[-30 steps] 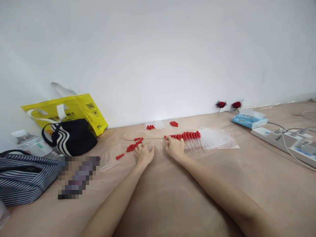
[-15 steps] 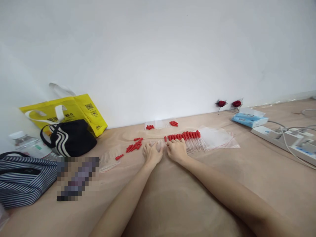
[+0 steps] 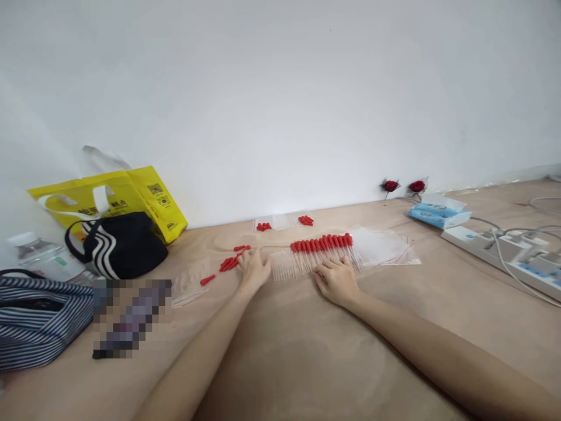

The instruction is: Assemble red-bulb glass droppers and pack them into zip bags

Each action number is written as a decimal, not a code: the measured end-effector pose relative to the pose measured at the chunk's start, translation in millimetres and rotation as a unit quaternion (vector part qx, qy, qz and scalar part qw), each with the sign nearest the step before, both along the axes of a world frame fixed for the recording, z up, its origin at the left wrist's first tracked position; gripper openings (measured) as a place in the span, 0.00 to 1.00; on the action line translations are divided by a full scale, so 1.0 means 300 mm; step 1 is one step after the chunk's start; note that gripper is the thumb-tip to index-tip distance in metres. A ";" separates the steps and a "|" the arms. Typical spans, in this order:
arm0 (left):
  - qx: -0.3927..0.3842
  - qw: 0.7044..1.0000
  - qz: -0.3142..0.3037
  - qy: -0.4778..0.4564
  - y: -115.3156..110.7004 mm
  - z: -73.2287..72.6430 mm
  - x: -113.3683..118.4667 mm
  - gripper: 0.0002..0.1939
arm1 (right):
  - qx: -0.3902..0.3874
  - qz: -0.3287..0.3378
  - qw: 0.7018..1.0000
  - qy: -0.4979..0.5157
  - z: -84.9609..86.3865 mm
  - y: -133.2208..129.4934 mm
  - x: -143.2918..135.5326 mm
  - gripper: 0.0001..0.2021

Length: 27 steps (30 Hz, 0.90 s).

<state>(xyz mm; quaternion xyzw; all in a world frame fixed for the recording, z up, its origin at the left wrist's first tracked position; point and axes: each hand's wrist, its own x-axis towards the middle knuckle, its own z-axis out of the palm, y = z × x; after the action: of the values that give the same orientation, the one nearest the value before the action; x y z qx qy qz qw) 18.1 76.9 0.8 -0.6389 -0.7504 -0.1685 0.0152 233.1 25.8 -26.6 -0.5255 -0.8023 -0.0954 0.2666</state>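
My left hand reaches with stretched fingers to a small pile of red rubber bulbs, its fingertips at the pile's right edge. Bare thin clear tubes lie side by side to the right of this hand. A row of droppers, clear tubes with red bulbs on their far ends, continues rightward. Over the near ends of these droppers rests my right hand, fingers bent and apart; I see nothing held in it. A single red bulb lies by a clear plastic bag at the left.
Two small groups of red bulbs lie on a bag near the wall. Clear zip bags lie right of the droppers. A tissue pack and a power strip stand at the right; a yellow bag and black pouch at the left.
My left hand has moved left from the bare tubes to the bulb pile. My right hand has shifted right and nearer, and the bulb beside it now lines up with the row.
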 end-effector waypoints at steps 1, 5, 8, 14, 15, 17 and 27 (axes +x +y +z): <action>0.005 1.000 0.001 0.009 0.024 0.008 -0.048 0.24 | 0.001 0.003 1.000 0.000 0.000 0.000 -0.003 0.10; -0.007 0.999 -0.024 0.030 0.119 0.021 -0.219 0.22 | 0.008 0.015 1.000 -0.002 -0.004 0.006 -0.015 0.10; -0.020 0.997 -0.071 0.032 0.155 0.010 -0.274 0.20 | 0.012 0.023 1.000 0.001 -0.007 0.008 -0.015 0.09; -0.001 0.992 -0.119 0.043 0.121 -0.006 -0.242 0.18 | 0.010 0.033 0.999 0.007 -0.012 0.010 -0.012 0.09; 0.004 0.992 -0.115 0.046 0.109 -0.006 -0.234 0.18 | 0.009 0.034 0.999 0.007 -0.013 0.011 -0.012 0.09; 0.014 0.993 -0.106 0.052 0.086 -0.005 -0.219 0.16 | 0.009 0.038 0.999 0.005 -0.013 0.011 -0.011 0.09; 0.042 0.991 -0.114 0.064 -0.029 0.002 -0.142 0.14 | 0.011 0.047 0.999 0.004 -0.008 0.006 -0.011 0.08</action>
<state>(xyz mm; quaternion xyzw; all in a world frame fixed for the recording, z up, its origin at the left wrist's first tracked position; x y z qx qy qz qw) -24.6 68.1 1.4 -0.7282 -0.6627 -0.1598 0.0707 229.9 27.6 -29.1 -0.4846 -0.8240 -0.0900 0.2795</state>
